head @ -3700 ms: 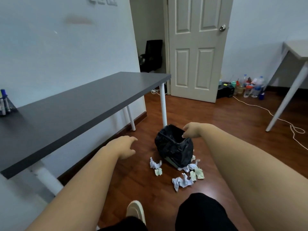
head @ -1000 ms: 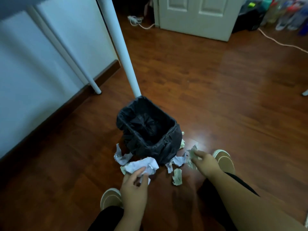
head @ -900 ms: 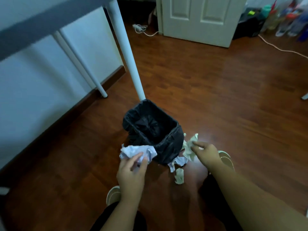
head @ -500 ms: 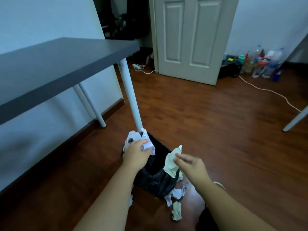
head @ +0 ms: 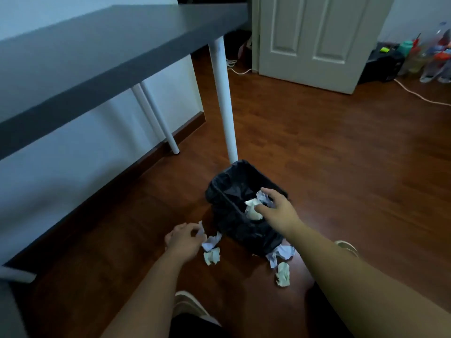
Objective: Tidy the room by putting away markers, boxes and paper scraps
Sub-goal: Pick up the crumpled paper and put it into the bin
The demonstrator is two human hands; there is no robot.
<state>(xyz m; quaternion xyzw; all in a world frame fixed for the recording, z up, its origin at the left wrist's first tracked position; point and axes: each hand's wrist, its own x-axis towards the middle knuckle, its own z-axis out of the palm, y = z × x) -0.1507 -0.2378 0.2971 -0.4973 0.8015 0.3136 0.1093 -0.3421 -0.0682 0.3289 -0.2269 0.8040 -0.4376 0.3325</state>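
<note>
A small bin with a black liner (head: 220,191) stands on the wood floor by the white table leg (head: 223,101). My right hand (head: 278,212) hovers over its mouth, fingers spread, with a cream scrap (head: 253,211) and a white scrap (head: 263,198) just under it inside the bin. My left hand (head: 183,241) is low at the bin's left, fingers pinched on the edge of a white paper scrap (head: 211,240) lying on the floor. A cream scrap (head: 212,256) lies beside it. At the bin's right foot lie a white scrap (head: 280,252) and a cream one (head: 283,276).
The grey table (head: 97,45) overhangs on the left, with a second leg (head: 156,118) near the wall. A white door (head: 317,40), bottles (head: 434,57) and a floor cable (head: 415,93) are at the back right. My shoes (head: 188,303) sit near the scraps.
Both hands carried scraps up from the floor to the bin. The right hand has let its cream scrap go over the bin; the left dropped its white wad in and went back down to the floor scraps.
</note>
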